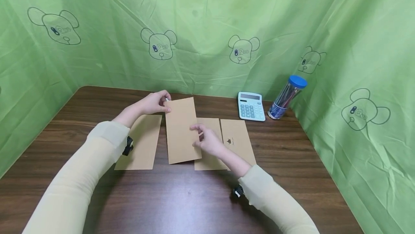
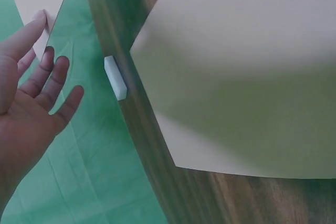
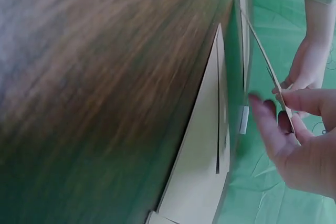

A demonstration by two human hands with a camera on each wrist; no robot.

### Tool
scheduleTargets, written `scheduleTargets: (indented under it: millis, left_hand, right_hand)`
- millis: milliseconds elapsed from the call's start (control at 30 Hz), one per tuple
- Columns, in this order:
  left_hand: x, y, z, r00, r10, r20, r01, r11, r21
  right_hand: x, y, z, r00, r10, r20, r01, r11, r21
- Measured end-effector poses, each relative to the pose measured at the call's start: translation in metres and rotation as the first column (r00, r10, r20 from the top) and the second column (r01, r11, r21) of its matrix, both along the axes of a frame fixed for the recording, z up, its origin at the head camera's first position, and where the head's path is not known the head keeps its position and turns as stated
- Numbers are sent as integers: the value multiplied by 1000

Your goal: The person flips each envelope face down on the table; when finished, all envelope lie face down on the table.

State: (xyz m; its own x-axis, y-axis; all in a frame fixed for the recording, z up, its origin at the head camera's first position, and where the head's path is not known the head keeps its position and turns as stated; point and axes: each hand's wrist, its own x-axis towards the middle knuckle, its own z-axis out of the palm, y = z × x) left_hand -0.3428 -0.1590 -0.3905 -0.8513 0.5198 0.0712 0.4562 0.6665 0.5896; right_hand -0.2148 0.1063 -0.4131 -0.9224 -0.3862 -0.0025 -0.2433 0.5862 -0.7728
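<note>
A plain brown kraft paper card is held up at a tilt over the middle of the table. My left hand pinches its upper left corner between thumb and fingers. Lower down, the right hand grips the card's right edge; the right wrist view shows the thin card edge-on between thumb and fingers. Under my left forearm lies another brown card. Two more lie side by side on the right: one card partly covered by the held card and right hand, the other card printed with a small dark crown.
A light blue calculator lies at the back right, beside a clear tube of sticks with a blue lid. Near the back edge sits a small white block. Green cloth hangs behind and along both sides of the dark wooden table.
</note>
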Motion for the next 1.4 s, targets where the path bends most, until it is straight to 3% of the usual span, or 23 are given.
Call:
scheduleTargets:
  millis: [200,433,667,833,1200,1400]
  left_hand:
    - [0,-2,-10,1000,-29,-7,29,1000,3]
    - [0,-4,-26,983,-133,-123,127,990,-56]
    - [9,-5,-39,992,-94,-90,77,982,-172]
    - [17,-4,-45,991,-99,-88,77,971,-227]
    - [21,-2,-42,990,-127,-64,104,952,-289]
    - [19,-1,-41,988,-142,-60,114,935,-335]
  right_hand:
    - [-5,-2,-5,987,153,-48,-145,980,138]
    - [-7,-4,-11,966,259,-25,-242,929,279]
    - [-2,-8,-12,968,250,-15,-228,905,358]
    - [1,-10,-12,968,251,-3,-227,879,420]
    - [3,-12,-13,955,294,-26,-246,840,483]
    - [3,-9,-13,956,293,-26,-248,852,462]
